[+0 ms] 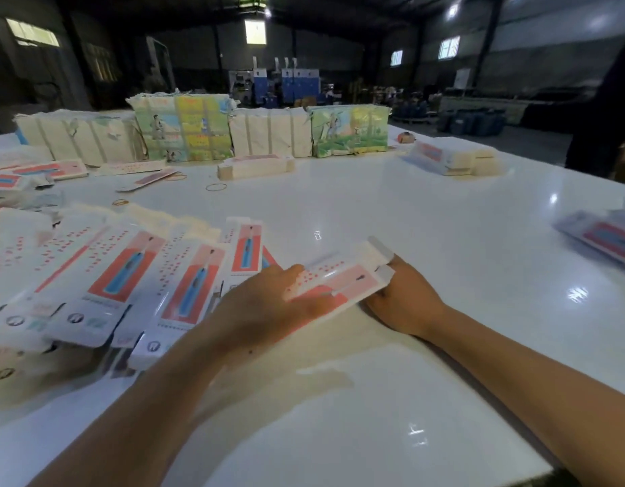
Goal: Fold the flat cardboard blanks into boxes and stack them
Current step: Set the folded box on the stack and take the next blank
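Your hands hold one cardboard blank (339, 281) just above the white desk (426, 212): left hand (268, 304) grips its near end, right hand (405, 300) curls under the far end. A sprawl of flat blanks (103, 279) crowds your left. Rubber bands (216, 187), wrapped bundles (182, 128) and box stacks (451, 158) sit beyond.

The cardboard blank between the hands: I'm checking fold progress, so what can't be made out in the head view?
- Cardboard blank: motion-blurred, fold state unclear.
- Its near end: covered by the left hand.
- Right hand fingers: hidden under the blank.
- Print on it: too blurred to read.
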